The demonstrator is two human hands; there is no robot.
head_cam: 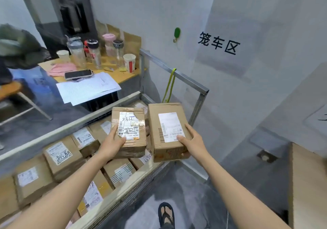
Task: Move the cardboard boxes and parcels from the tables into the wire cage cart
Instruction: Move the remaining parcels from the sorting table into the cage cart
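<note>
Now, left hand (113, 143): grasps the taped box (129, 131), held above the cart (177, 75).
Right hand (192, 141): grasps the plain box (168, 131), over the cart's near right corner.
Cart: holds labelled parcels (60, 155).

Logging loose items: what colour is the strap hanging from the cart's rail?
Yellow-green strap, seen in the head view.

Boxes in the cage cart (122, 101) were blurred, their labels unreadable; the left edge cut off a dark bundle (17, 46).
</note>
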